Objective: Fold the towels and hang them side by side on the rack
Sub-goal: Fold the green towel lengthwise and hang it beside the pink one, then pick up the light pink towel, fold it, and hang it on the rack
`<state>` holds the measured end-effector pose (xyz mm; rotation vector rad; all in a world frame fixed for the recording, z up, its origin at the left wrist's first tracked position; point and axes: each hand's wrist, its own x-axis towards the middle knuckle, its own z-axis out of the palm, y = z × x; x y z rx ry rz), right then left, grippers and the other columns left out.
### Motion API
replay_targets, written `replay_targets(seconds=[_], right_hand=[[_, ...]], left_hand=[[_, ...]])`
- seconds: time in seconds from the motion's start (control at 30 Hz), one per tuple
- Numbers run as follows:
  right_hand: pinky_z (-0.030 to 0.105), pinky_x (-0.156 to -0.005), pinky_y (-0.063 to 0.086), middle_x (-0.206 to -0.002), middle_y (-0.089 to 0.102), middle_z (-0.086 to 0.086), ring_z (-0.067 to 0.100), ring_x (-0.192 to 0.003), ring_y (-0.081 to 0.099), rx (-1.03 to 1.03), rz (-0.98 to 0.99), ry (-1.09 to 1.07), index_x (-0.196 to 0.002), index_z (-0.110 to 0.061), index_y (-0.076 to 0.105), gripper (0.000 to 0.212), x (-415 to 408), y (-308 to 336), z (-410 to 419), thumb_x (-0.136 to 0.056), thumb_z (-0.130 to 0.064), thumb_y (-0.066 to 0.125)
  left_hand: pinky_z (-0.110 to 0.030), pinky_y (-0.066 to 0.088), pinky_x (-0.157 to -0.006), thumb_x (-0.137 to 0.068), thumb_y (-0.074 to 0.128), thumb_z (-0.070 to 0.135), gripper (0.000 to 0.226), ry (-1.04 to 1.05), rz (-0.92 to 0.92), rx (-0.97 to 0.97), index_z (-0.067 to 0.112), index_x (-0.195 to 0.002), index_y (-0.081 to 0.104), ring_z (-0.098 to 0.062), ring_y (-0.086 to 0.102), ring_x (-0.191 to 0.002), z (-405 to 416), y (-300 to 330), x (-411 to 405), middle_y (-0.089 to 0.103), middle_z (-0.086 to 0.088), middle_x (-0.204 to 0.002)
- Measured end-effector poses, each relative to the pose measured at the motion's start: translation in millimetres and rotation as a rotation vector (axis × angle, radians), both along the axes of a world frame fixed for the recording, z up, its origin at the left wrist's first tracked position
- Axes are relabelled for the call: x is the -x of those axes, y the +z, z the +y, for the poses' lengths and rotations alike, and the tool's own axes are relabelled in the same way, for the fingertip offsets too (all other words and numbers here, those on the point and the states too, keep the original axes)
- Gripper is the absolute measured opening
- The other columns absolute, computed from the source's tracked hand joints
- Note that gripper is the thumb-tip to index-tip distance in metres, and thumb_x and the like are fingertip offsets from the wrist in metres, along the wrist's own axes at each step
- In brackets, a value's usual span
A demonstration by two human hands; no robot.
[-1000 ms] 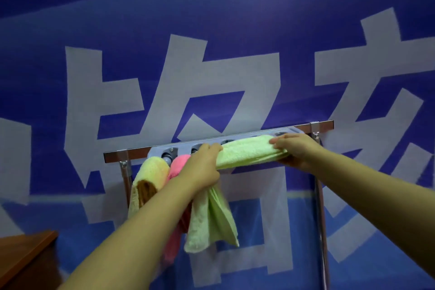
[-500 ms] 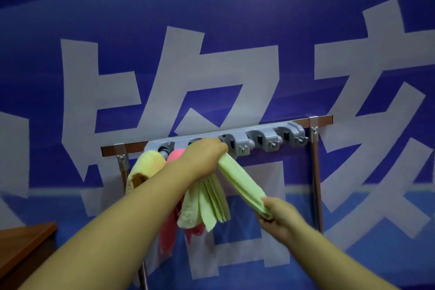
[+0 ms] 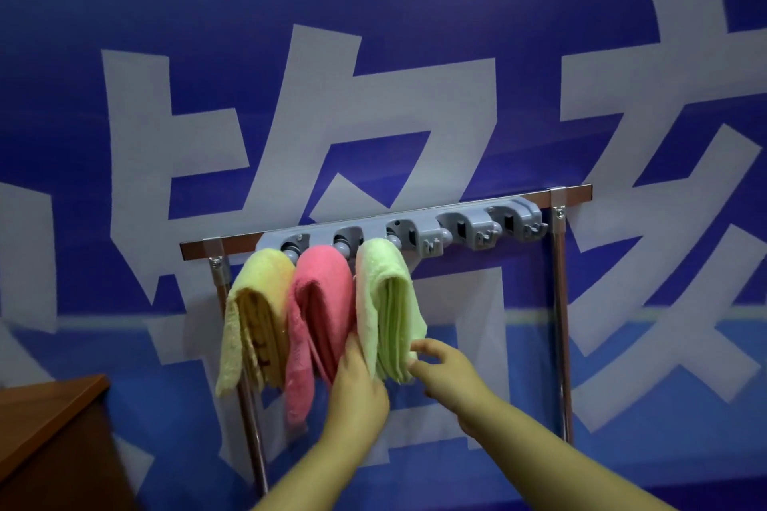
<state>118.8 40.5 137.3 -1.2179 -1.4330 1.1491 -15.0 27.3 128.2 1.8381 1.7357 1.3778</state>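
While three folded towels hang side by side from the grey clip rack (image 3: 398,230), only the last is being tidied. At the far left a brown wooden surface (image 3: 45,407) is seen, well apart from the work. On the rack's left end the yellow towel (image 3: 255,315) is draped, with the pink towel (image 3: 319,315) touching it on its right. Next, the left hand (image 3: 357,390) is laid with straight fingers against the left face of the green towel (image 3: 388,307), pressing but gripping nothing. On the other side, the right hand (image 3: 444,369) is held loosely spread, its fingertips (image 3: 415,365) just touching the lower hem; nothing is grasped. Further right, two rack clips are left unused.

The step is judged to be a final straightening. It would be done well if the layers were smoothed downward lightly between both palms, so that the hems are levelled and the fold is not dragged off its clip or pushed into the pink towel.
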Motion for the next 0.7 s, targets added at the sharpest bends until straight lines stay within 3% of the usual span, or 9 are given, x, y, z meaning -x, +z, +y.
replay_targets(seconds=[0.1,0.2,0.3,0.47,0.63,0.7], right_hand=[[0.029,-0.090,0.049,-0.123,0.053,-0.010,0.012,-0.107,0.056,-0.064,-0.083,0.001,-0.119,-0.029,0.058,0.033,-1,-20,-8,-0.088,-0.018,0.057],[0.025,-0.075,0.049,-0.118,0.058,-0.007,0.009,-0.082,0.055,-0.059,-0.144,0.021,-0.118,-0.027,0.060,0.036,-5,-50,-21,-0.088,-0.008,0.053],[0.019,-0.061,0.047,-0.116,0.060,-0.001,0.010,-0.063,0.053,0.006,-0.196,0.019,-0.117,-0.022,0.061,0.035,-13,-93,-34,-0.087,-0.005,0.054],[0.015,-0.067,0.042,-0.108,0.060,0.006,0.012,-0.080,0.055,0.158,-0.251,-0.026,-0.117,-0.012,0.062,0.033,-39,-182,-52,-0.085,-0.002,0.059],[0.021,-0.069,0.043,-0.097,0.061,0.004,0.011,-0.073,0.055,0.335,-0.330,-0.065,-0.112,-0.007,0.063,0.032,-68,-286,-67,-0.081,0.001,0.060],[0.023,-0.070,0.044,-0.096,0.062,0.004,0.017,-0.080,0.056,0.442,-0.378,-0.076,-0.113,-0.004,0.062,0.033,-79,-327,-73,-0.080,0.000,0.059]], left_hand=[[-0.016,0.034,-0.091,-0.075,0.047,-0.013,0.077,-0.047,-0.006,0.115,0.018,-0.143,0.028,-0.021,0.042,-0.130,-18,-49,-3,0.043,-0.003,-0.141],[-0.014,0.033,-0.090,-0.083,0.052,-0.004,0.079,-0.069,0.038,0.253,0.017,-0.149,0.014,-0.019,0.033,-0.137,-37,-93,-6,0.027,-0.003,-0.152],[-0.022,0.036,-0.097,-0.082,0.053,-0.001,0.079,-0.064,0.037,0.373,0.013,-0.149,0.013,-0.024,0.039,-0.134,-55,-134,-8,0.026,-0.011,-0.152],[-0.038,0.036,-0.107,-0.079,0.058,-0.002,0.079,-0.070,0.002,0.524,0.009,-0.147,0.020,-0.031,0.041,-0.132,-85,-209,-15,0.033,-0.019,-0.146],[-0.031,0.036,-0.104,-0.079,0.064,0.000,0.078,-0.105,-0.016,0.698,0.008,-0.145,0.024,-0.033,0.044,-0.127,-106,-292,-20,0.037,-0.020,-0.141],[-0.029,0.037,-0.101,-0.079,0.063,0.001,0.077,-0.104,-0.012,0.779,0.008,-0.145,0.025,-0.033,0.046,-0.126,-110,-323,-22,0.039,-0.020,-0.139]])
